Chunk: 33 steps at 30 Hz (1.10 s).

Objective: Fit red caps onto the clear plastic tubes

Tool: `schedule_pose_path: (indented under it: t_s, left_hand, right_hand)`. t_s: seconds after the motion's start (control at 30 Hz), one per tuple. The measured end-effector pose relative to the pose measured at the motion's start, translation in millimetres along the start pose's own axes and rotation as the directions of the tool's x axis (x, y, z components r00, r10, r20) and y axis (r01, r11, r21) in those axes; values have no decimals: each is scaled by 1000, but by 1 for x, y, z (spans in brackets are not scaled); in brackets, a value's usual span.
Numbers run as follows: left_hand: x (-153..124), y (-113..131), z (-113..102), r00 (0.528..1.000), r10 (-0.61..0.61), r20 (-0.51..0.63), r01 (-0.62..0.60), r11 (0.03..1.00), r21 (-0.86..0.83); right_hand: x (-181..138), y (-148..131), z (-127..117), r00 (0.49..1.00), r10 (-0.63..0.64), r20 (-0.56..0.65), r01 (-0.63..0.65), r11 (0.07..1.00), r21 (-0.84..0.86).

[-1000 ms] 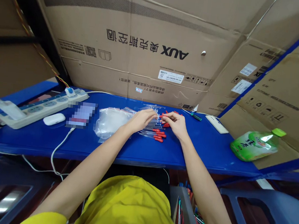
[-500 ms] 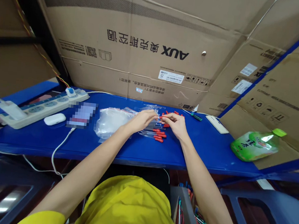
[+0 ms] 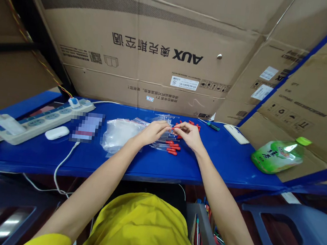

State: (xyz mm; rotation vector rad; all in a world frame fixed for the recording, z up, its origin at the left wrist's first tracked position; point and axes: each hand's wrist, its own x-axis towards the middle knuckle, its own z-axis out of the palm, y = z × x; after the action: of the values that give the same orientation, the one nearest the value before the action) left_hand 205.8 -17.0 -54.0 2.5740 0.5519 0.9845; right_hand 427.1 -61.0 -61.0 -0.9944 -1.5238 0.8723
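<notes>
Over the middle of the blue table, my left hand (image 3: 155,132) and my right hand (image 3: 190,135) meet fingertip to fingertip. My right fingers pinch a small red rubber bulb (image 3: 175,128). Closed too, my left fingers grip what looks like the thin clear tube of the same dropper, though they mostly hide it. Below my hands lie finished-looking droppers (image 3: 172,147), clear tubes with red bulbs on their right ends. Loose thin tubes (image 3: 164,117) are heaped behind my left hand. More red bulbs (image 3: 194,123) lie scattered behind my right hand.
Clear plastic zip bags (image 3: 118,135) lie left of my hands. Farther left are a phone (image 3: 88,127), a white earbud case (image 3: 57,133) and a power strip (image 3: 49,120). A green-handled screwdriver (image 3: 212,125), a white device (image 3: 236,134) and a green bottle (image 3: 277,156) are rightward. Cardboard (image 3: 151,16) stands behind.
The whole view has shifted slightly. My hands stay together at the same place, with the right fingers still on the red bulb.
</notes>
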Motion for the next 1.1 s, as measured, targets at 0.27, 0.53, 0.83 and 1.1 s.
schedule_pose_path:
  t_s: [0.27, 0.53, 0.83, 1.1]
  left_hand:
    - [-9, -14, -17, 981, -168, 96, 159, 982, 99]
    - [-14, -22, -13, 940, -218, 261, 209, 976, 62]
    - [-12, -21, -11, 939, -196, 282, 184, 981, 67]
    - [-13, -25, -10, 945, -188, 268, 146, 975, 168]
  right_hand:
    - [-3, -4, -6, 973, -11, 229, 65, 971, -231]
    - [-5, -3, -6, 931, -3, 365, 161, 900, -404]
    - [-2, 2, -7, 924, -70, 375, 256, 843, -473]
    - [5, 14, -22, 965, -117, 237, 246, 726, -642]
